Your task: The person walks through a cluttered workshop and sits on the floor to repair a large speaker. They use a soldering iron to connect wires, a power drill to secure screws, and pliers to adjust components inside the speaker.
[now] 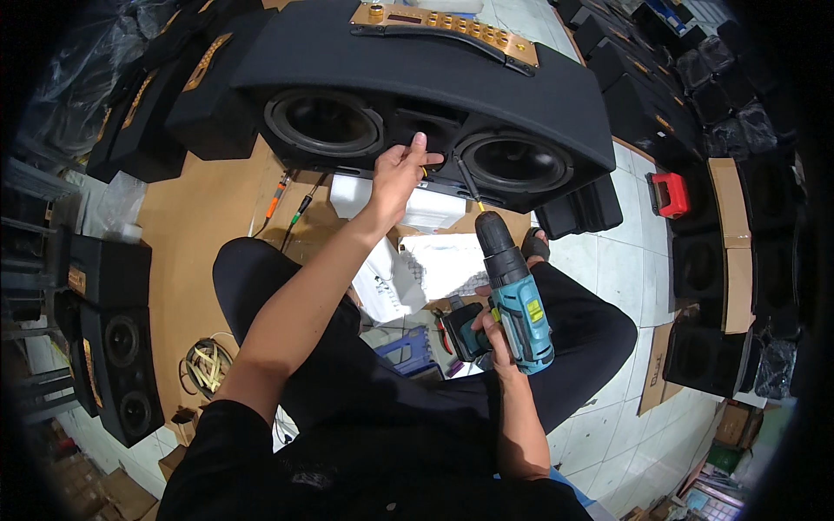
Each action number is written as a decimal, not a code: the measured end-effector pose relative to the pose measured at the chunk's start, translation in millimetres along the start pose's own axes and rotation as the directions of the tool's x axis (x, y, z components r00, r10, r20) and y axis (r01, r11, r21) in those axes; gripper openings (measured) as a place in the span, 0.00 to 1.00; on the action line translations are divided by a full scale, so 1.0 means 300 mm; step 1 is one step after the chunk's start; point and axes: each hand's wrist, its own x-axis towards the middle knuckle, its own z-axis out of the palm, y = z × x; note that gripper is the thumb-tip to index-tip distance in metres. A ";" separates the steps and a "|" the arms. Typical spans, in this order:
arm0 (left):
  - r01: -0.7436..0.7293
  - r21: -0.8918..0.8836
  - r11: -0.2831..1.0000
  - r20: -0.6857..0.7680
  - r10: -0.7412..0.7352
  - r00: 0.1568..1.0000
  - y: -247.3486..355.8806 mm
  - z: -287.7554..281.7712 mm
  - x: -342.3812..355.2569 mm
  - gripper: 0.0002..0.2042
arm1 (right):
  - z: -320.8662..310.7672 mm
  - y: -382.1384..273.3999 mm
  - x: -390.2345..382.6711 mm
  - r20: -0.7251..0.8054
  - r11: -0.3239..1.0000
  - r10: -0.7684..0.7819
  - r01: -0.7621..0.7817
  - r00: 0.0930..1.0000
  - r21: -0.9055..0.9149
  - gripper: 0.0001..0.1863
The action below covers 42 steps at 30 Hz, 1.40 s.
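My left hand [400, 178] rests against the front of a black speaker cabinet [521, 104], fingers apart and partly bent, between two woofers [321, 122] [512, 161]; a small yellowish bit beneath it is unclear. My right hand [495, 339] grips a teal and black cordless drill [517, 313] by the handle. Its long bit [469, 187] angles up to the panel beside the right woofer. A gold control panel [443, 26] and black handle top the cabinet. White foam [400, 195] lies below it, with two cables [278, 195] with orange and green plugs to the left.
Black speakers stand at left [122, 365] and upper right [643, 113]. Black boxes [699, 260] with cardboard strips [737, 243] and a red case [669, 193] are at right. Coiled cable [208, 365] lies by my left leg, a blue plastic item [400, 352] between my legs.
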 end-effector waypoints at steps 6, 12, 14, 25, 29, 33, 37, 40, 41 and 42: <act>-0.046 0.176 0.983 -0.095 0.064 0.993 0.020 0.027 0.035 0.25 | -0.008 0.020 0.000 -0.014 0.997 0.039 -0.040 0.999 -0.065 0.16; -0.097 0.221 0.970 -0.118 0.125 0.985 0.054 0.033 0.055 0.25 | 0.016 0.010 0.015 -0.041 0.990 0.062 -0.067 0.997 -0.120 0.16; -0.126 0.199 0.972 -0.082 0.144 0.986 0.049 0.039 0.049 0.24 | 0.006 0.080 0.011 -0.063 0.972 0.164 -0.150 0.984 0.179 0.16; -0.241 0.442 0.864 0.034 0.253 0.967 0.061 0.008 0.036 0.14 | 0.078 0.065 0.096 -0.006 0.821 -0.310 0.265 0.951 -0.505 0.32; -0.258 0.344 0.903 0.033 0.263 0.964 0.048 0.003 0.045 0.11 | 0.092 0.061 0.117 0.014 0.798 -0.339 0.295 0.941 -0.525 0.34; -0.249 0.333 0.910 0.038 0.251 0.967 0.041 0.005 0.045 0.10 | 0.101 0.043 0.115 0.014 0.786 -0.324 0.278 0.946 -0.553 0.34; -0.270 0.322 0.907 0.042 0.271 0.962 0.037 0.003 0.047 0.10 | 0.102 0.047 0.118 0.028 0.759 -0.372 0.322 0.928 -0.566 0.35; -0.269 0.328 0.906 0.030 0.274 0.961 0.039 0.009 0.048 0.10 | 0.105 0.048 0.124 0.034 0.740 -0.396 0.341 0.918 -0.580 0.36; -0.264 0.327 0.907 0.025 0.271 0.962 0.038 0.012 0.045 0.10 | 0.106 0.052 0.124 0.034 0.737 -0.401 0.345 0.915 -0.581 0.36; -0.267 0.337 0.903 0.021 0.276 0.961 0.039 0.014 0.044 0.09 | 0.106 0.052 0.124 0.034 0.735 -0.406 0.349 0.913 -0.582 0.36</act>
